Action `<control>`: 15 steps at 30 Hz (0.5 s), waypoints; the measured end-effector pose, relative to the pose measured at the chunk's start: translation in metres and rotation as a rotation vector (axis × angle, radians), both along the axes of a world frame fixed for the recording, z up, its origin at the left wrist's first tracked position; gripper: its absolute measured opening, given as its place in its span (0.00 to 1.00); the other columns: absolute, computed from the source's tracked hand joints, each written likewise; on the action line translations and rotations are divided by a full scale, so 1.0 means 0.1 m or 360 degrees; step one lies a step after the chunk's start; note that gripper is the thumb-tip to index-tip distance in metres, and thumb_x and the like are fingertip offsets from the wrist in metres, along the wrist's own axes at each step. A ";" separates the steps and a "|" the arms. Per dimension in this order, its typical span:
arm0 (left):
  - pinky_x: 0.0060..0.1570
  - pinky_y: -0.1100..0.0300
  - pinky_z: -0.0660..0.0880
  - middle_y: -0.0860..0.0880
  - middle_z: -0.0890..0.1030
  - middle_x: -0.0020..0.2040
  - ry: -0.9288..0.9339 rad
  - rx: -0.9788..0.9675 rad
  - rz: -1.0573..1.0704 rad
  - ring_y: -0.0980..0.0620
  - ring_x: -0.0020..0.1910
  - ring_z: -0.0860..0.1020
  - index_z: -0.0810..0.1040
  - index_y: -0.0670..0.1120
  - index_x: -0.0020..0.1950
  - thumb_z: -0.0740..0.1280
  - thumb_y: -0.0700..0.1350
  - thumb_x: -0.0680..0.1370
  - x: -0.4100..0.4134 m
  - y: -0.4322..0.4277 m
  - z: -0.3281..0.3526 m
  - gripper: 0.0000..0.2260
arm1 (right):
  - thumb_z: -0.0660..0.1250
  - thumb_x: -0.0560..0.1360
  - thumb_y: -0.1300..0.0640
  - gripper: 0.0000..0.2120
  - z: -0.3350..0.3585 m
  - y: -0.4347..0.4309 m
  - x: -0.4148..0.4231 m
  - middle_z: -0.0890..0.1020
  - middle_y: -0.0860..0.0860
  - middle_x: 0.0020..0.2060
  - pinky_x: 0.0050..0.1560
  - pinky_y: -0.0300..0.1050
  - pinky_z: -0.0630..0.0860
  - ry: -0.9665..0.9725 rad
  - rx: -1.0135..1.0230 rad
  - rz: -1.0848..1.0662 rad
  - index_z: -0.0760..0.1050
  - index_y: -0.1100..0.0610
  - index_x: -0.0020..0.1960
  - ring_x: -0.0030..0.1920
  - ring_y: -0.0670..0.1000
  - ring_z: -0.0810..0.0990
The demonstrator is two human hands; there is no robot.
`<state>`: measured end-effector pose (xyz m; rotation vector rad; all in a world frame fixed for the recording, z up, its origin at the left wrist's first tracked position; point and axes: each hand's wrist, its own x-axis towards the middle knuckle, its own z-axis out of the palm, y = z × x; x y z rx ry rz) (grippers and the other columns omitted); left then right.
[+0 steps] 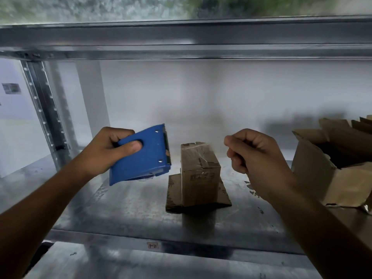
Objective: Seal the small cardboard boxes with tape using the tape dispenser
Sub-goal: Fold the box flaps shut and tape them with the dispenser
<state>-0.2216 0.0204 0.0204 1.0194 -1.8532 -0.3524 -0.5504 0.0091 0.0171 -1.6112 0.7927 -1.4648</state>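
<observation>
A person stands at a metal shelf (124, 204), both forearms reaching in from the 6 o'clock side. The small cardboard box (199, 174) stands upright near the middle of the shelf, on a flat piece of corrugated cardboard (223, 196) that sticks out beyond it on both sides. Glossy clear tape (201, 156) lies over the box's top and runs down its front face across some printed marks that are too blurred to read.

At about 9 o'clock from the box, the left hand (104, 150) is raised above the shelf and grips the blue tape dispenser (141, 158). The thumb presses into an oval recess on its flat side and the fingers wrap around the far edge. The dispenser is tilted, with its toothed cutting edge turned toward the box and just beside the box's upper left corner. Whether the two touch cannot be told.

At about 3 o'clock from the box, the right hand (255, 156) is held in the air, apart from the box. Its fingers are curled into a loose fist, with the thumb tip against the side of the forefinger. If anything thin is pinched there, it is too blurred to tell.

Further out at 3 o'clock, a larger open cardboard box (314, 164) rests on the shelf with its flaps spread. A perforated steel upright (46, 109) rises at 10 o'clock, and a steel beam (181, 39) crosses at 12 o'clock in front of a pale wall (201, 93).
</observation>
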 end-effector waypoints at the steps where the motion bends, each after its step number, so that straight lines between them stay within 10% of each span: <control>1: 0.31 0.64 0.66 0.44 0.71 0.30 0.0028 0.0004 -0.0034 0.54 0.29 0.71 0.73 0.34 0.35 0.70 0.73 0.69 0.01 0.00 -0.02 0.38 | 0.66 0.80 0.64 0.08 0.00 0.01 0.00 0.77 0.55 0.30 0.26 0.39 0.66 -0.0003 -0.0013 0.0015 0.77 0.68 0.45 0.25 0.51 0.66; 15: 0.30 0.66 0.65 0.52 0.70 0.26 -0.0077 0.0169 0.0180 0.56 0.27 0.70 0.73 0.45 0.29 0.68 0.79 0.61 -0.15 -0.08 -0.02 0.35 | 0.69 0.79 0.63 0.07 -0.19 -0.18 -0.04 0.79 0.54 0.30 0.27 0.41 0.67 0.0147 0.0281 -0.0048 0.81 0.65 0.44 0.28 0.50 0.70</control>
